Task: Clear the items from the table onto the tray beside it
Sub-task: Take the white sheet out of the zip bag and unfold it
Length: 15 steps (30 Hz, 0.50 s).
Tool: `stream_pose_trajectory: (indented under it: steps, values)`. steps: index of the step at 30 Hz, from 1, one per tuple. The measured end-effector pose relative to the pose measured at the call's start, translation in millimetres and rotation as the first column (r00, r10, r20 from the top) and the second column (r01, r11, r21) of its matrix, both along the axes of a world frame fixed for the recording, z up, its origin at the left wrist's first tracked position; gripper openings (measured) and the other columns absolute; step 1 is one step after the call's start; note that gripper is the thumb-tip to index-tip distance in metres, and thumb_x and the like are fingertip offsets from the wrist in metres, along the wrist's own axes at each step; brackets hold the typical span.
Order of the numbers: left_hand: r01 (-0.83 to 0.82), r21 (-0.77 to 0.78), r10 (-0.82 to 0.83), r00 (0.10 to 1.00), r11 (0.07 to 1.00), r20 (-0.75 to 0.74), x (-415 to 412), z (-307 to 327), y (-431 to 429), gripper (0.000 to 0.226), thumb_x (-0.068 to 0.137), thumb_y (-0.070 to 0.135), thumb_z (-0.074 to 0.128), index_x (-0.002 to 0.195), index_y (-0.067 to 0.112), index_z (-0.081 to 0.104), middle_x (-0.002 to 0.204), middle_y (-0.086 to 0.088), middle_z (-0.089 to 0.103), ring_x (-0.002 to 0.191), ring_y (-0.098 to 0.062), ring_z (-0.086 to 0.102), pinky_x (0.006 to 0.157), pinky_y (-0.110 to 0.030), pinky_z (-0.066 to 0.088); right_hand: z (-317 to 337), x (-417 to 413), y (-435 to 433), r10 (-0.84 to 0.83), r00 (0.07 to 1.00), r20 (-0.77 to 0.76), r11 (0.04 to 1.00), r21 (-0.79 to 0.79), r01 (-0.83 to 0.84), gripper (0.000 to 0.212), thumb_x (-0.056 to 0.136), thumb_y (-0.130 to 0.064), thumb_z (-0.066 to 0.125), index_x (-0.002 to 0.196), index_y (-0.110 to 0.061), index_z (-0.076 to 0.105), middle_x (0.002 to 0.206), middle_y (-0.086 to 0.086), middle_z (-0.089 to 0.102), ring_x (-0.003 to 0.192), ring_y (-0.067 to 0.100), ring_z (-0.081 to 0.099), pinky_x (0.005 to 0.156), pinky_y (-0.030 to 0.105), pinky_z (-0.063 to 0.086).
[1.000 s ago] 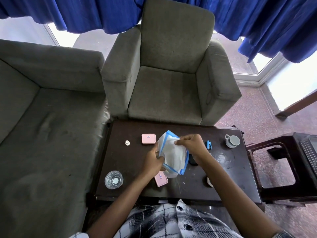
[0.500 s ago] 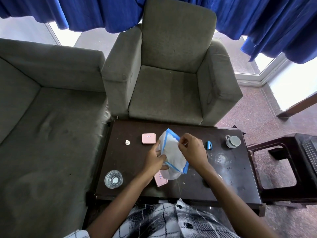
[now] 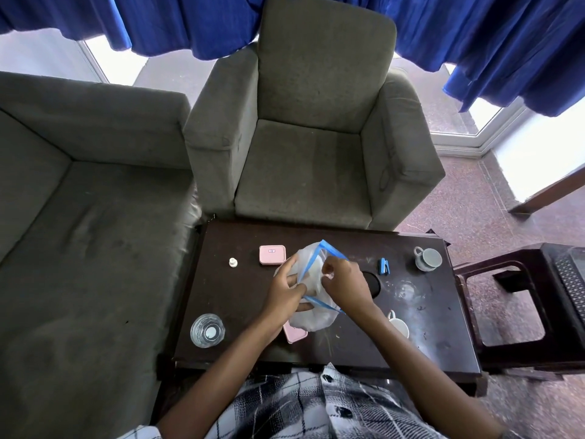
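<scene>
Over the middle of the dark table (image 3: 240,299), both hands hold a clear plastic bag with a blue rim (image 3: 311,321). My left hand (image 3: 285,291) grips the bag's left side, and my right hand (image 3: 346,285) pinches its rim from the right. On the table lie a pink case (image 3: 272,255), a second pink case (image 3: 295,334) half hidden under the bag, a small white cap (image 3: 233,262), a glass bowl (image 3: 207,330), a blue clip (image 3: 384,266), a grey cup (image 3: 428,258) and a white cup (image 3: 399,326) partly behind my right forearm.
A grey armchair (image 3: 313,160) stands behind the table and a grey sofa (image 3: 79,248) on its left. A dark plastic stool (image 3: 519,312) stands to the right, with a black perforated object (image 3: 569,280) on it at the frame's edge. Blue curtains (image 3: 474,33) hang above.
My hands have drawn closer together on the bag. The right hand slid down and left along the rim, and the bag has bunched up between them. Other items have not moved.
</scene>
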State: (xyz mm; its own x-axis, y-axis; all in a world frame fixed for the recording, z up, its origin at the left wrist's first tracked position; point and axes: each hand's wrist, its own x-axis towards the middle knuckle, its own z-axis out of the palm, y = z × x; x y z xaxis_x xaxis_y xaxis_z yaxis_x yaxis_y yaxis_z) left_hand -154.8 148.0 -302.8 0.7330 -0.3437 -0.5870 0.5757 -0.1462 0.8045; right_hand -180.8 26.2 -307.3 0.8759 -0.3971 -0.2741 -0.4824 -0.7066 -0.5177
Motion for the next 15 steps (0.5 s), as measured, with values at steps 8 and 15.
stream_pose_trajectory:
  steps: [8, 15]
  values:
    - [-0.013, -0.039, 0.012, 1.0, 0.999, -0.029, -1.9, -1.7, 1.3, 0.068, 0.087, -0.016, 0.035, 0.143, 0.02, 0.031, 0.131, -0.011, 0.055, 0.117, -0.033, 0.057, 0.049, -0.018, 0.055, -8.0, 2.8, -2.1, -0.009, 1.0, -0.023, 0.999, -0.053, 0.008, 0.017, 0.085, -0.012, 0.05, 0.093, -0.007, 0.064, 0.091, 0.007, 0.066, 0.088, 0.027, 0.061, 0.064, 0.03, 0.043]
    - [-0.003, -0.021, 0.002, 0.999, 1.0, -0.032, -2.4, -8.4, 1.2, 0.068, 0.086, -0.015, 0.037, 0.142, 0.022, 0.032, 0.118, -0.008, 0.059, 0.087, -0.021, 0.064, 0.049, -0.02, 0.056, 0.2, -1.8, 1.9, 0.051, 0.999, 0.0, 0.988, -0.145, -0.051, 0.015, 0.079, 0.003, 0.039, 0.081, -0.006, 0.051, 0.078, 0.011, 0.056, 0.074, 0.034, 0.054, 0.057, 0.032, 0.033]
